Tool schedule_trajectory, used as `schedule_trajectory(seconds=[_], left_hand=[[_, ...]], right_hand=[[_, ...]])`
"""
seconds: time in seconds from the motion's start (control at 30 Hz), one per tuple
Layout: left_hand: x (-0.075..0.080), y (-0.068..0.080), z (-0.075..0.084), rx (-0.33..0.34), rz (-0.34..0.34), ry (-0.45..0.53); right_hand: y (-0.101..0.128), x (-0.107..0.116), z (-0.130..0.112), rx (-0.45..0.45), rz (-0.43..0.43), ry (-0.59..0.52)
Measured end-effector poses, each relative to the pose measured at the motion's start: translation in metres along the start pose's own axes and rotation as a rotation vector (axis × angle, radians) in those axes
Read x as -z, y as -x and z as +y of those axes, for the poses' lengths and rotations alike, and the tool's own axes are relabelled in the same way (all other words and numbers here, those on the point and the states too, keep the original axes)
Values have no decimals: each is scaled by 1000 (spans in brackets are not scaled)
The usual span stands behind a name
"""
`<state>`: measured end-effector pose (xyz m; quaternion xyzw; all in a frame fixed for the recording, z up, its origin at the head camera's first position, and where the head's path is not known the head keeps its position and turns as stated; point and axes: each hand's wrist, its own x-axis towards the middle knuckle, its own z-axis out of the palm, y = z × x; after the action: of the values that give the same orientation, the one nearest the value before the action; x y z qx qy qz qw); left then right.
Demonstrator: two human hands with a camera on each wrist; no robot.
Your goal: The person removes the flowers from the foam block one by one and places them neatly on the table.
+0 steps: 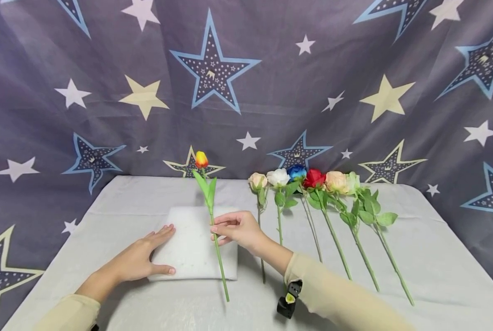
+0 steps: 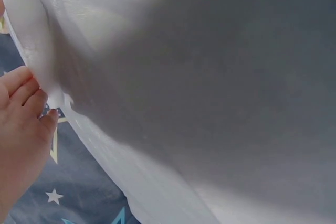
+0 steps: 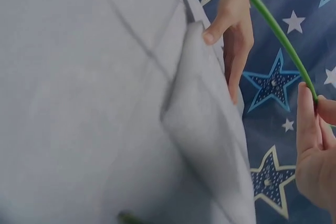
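One tulip (image 1: 201, 160) stands over the right edge of the white foam pad (image 1: 192, 248), its stem pinched by the right hand (image 1: 237, 228). Fingers straight, the left hand (image 1: 147, 257) lies flat on the pad's left side. Best keep that pad pinned and the stem upright. Six roses (image 1: 308, 179) lie just right, on the table (image 1: 416, 257).

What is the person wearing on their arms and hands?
Both arms wear long beige sleeves: left sleeve, right sleeve. The left hand and right hand are bare, no gloves. A small black device with a yellow-green spot sits by the right cuff.
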<state>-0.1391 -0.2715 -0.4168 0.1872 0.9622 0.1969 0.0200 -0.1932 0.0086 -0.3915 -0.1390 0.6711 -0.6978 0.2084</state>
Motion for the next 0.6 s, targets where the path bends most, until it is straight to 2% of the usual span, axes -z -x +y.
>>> schedule_trajectory(seconds=[0.37,0.6], left_hand=[[4,-1,2,9,-12,2],[4,-1,3,-1,-7,2]], right_hand=[[14,36,15,-89,151,-11],[21,48,25,-144,227,16]])
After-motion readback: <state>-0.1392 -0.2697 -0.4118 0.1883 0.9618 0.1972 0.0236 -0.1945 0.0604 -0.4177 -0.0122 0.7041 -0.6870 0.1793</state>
